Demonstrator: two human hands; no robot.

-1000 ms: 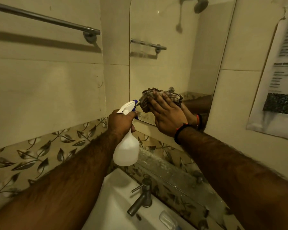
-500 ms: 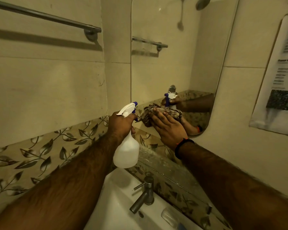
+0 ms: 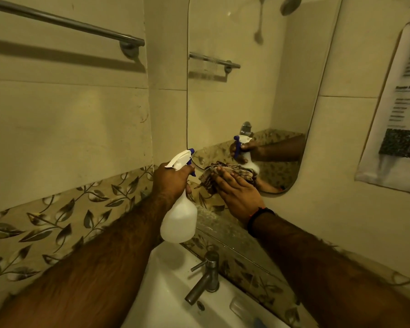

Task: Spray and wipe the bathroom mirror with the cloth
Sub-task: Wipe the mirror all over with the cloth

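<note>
Head view | cloth [image 3: 225,175] is pressed flat on the mirror [image 3: 251,95] at its lower left edge; bare glass lies above | right hand [image 3: 238,195] is spread open on cloth | left hand [image 3: 173,179] is closed around spray bottle [image 3: 179,216], over sink [image 3: 166,292]

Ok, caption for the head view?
Right hand presses cloth on mirror's bottom edge; left hand holds spray bottle.

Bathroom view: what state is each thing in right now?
Spray bottle: upright, gripped by the left hand, nozzle toward the mirror.
Cloth: bunched, pressed on the mirror's lower edge by the flat right hand.
Tap: no water running.
Towel bar: bare.
</note>
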